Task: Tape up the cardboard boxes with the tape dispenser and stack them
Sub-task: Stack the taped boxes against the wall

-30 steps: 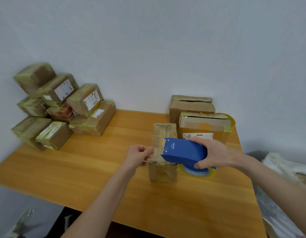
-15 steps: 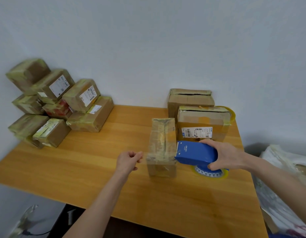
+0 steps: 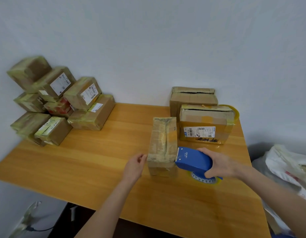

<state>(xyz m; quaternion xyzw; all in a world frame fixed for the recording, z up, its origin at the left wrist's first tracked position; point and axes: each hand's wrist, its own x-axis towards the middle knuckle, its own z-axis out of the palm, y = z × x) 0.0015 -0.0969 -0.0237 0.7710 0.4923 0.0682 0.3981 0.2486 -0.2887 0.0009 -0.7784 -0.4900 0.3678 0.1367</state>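
One box (image 3: 163, 145) stands mid-table (image 3: 97, 160), tape along its top. The right hand (image 3: 219, 164) grips the blue dispenser (image 3: 193, 159), blade end at the box's right edge. The left hand (image 3: 134, 166), loosely curled, holds nothing just beside its left side. Taped boxes (image 3: 63, 103) are piled far left
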